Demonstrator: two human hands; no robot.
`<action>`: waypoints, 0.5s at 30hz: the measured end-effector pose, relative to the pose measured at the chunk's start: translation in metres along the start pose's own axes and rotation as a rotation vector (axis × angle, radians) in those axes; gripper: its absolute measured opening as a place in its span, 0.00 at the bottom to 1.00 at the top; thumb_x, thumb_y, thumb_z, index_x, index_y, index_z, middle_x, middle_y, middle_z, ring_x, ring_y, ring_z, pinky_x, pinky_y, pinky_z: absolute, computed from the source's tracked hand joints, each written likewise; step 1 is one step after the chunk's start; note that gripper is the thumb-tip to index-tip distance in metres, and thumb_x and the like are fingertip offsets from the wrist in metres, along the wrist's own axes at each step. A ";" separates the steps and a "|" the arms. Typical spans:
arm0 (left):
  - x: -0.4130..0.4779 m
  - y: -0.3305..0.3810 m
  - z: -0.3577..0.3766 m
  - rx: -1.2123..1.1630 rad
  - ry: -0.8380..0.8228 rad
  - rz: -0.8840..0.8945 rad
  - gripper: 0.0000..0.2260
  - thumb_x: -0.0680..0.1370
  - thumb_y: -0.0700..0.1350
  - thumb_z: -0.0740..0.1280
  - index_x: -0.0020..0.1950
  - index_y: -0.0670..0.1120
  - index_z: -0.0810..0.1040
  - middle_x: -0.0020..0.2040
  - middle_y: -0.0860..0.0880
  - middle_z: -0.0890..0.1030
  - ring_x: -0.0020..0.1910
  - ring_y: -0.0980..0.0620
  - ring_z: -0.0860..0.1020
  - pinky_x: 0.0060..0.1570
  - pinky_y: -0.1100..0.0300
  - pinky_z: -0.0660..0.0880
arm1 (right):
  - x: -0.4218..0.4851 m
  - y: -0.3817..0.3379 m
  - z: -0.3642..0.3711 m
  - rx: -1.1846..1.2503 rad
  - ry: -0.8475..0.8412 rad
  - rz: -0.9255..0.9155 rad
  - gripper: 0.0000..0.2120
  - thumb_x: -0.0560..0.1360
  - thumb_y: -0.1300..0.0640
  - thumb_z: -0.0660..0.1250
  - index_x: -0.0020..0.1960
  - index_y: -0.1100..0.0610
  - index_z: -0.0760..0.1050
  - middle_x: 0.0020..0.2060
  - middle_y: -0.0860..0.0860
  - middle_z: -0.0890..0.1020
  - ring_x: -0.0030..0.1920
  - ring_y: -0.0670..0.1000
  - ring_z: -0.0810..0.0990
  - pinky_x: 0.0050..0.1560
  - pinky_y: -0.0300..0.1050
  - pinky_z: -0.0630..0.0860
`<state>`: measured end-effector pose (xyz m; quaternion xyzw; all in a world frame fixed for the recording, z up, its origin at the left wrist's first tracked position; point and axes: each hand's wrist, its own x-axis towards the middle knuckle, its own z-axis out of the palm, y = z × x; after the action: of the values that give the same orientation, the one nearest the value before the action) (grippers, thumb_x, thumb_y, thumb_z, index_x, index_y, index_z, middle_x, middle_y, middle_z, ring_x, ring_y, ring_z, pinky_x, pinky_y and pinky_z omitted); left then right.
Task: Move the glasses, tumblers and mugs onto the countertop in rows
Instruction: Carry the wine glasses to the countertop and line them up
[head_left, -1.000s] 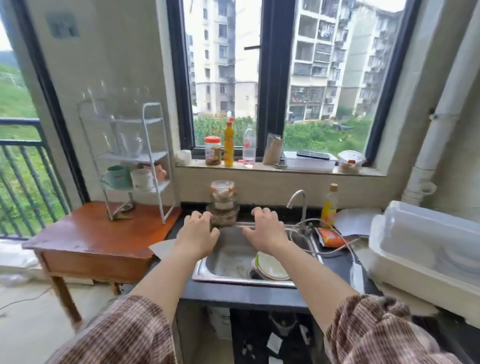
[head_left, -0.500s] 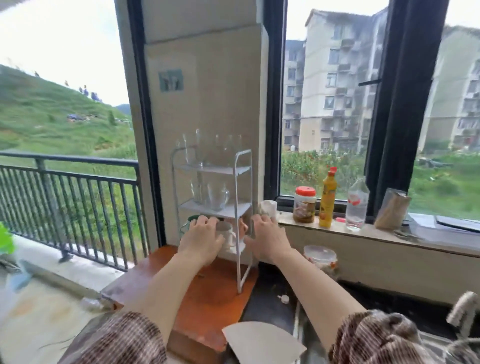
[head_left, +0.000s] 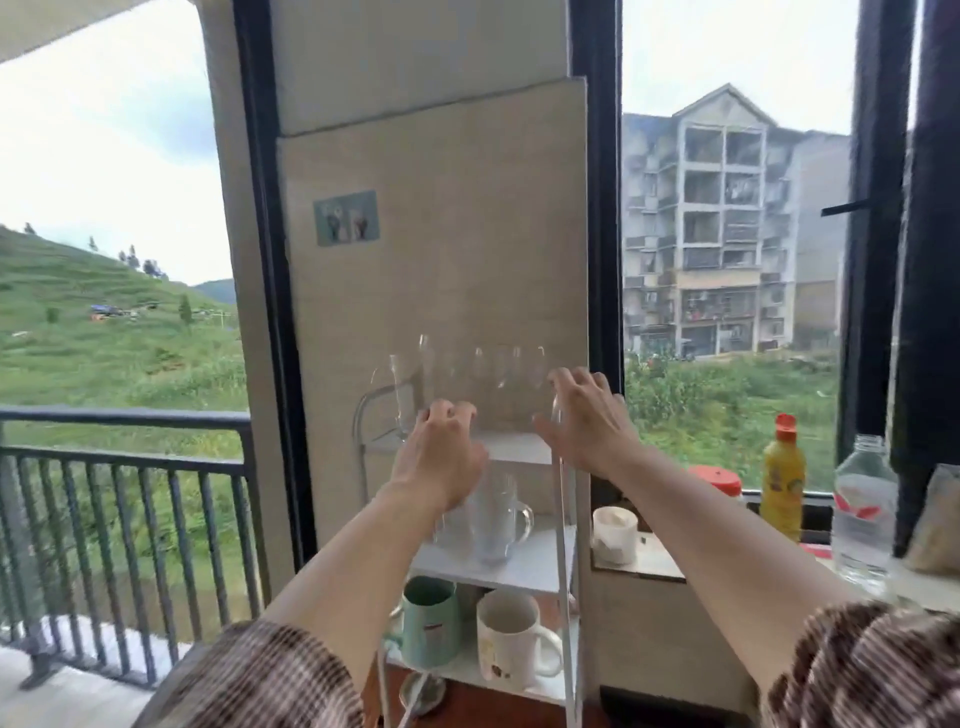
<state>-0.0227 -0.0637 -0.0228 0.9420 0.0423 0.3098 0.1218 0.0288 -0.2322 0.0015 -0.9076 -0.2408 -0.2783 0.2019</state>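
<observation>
Two bare hands reach toward the top shelf of a white wire rack (head_left: 563, 519) set against a beige wall panel (head_left: 436, 249). The left hand (head_left: 441, 457) is spread, fingers curled loosely at the shelf's front edge, gripping nothing that can be made out. The right hand (head_left: 584, 421) is open with fingers splayed beside a clear glass (head_left: 555, 410) at the shelf's right end; whether it touches the glass cannot be told. A row of clear stemmed glasses (head_left: 467, 379) stands on the top shelf, blurred. On the middle shelf sits a glass mug (head_left: 496, 519), partly behind the left wrist. The bottom shelf holds a green mug (head_left: 430, 621) and a white mug (head_left: 511, 647), side by side. The rack rests on a brown table (head_left: 493, 709). To the right, a windowsill (head_left: 654, 564) carries a small white cup (head_left: 614, 527), a red-lidded jar (head_left: 719, 480), a yellow bottle (head_left: 783, 478) and a clear plastic bottle (head_left: 865, 514). Black-framed windows show an apartment block (head_left: 727, 228); at left, a railing (head_left: 124, 457) fronts a green hillside. Checked sleeves (head_left: 862, 670) fill the lower corners.
</observation>
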 end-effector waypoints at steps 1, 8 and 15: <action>0.017 -0.008 0.003 -0.015 -0.002 0.024 0.20 0.77 0.48 0.59 0.69 0.48 0.67 0.68 0.46 0.68 0.65 0.46 0.69 0.56 0.51 0.70 | 0.014 -0.002 0.005 -0.005 0.002 0.021 0.23 0.76 0.47 0.64 0.67 0.57 0.66 0.63 0.57 0.72 0.63 0.58 0.68 0.59 0.55 0.67; 0.121 -0.036 0.032 -0.247 0.005 0.065 0.26 0.76 0.49 0.65 0.72 0.48 0.63 0.67 0.42 0.71 0.65 0.41 0.70 0.61 0.50 0.68 | 0.107 -0.003 0.039 -0.021 0.016 0.156 0.27 0.75 0.46 0.64 0.69 0.57 0.65 0.65 0.55 0.71 0.66 0.58 0.67 0.60 0.55 0.66; 0.178 -0.037 0.072 -0.506 -0.063 0.025 0.34 0.74 0.48 0.66 0.76 0.56 0.52 0.65 0.41 0.67 0.62 0.39 0.71 0.60 0.51 0.68 | 0.159 0.017 0.060 0.003 -0.005 0.294 0.33 0.73 0.44 0.66 0.74 0.52 0.60 0.69 0.55 0.69 0.70 0.57 0.64 0.67 0.58 0.66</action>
<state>0.1634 -0.0151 0.0140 0.8912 -0.0522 0.2824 0.3511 0.1784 -0.1642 0.0478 -0.9335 -0.1063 -0.2432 0.2411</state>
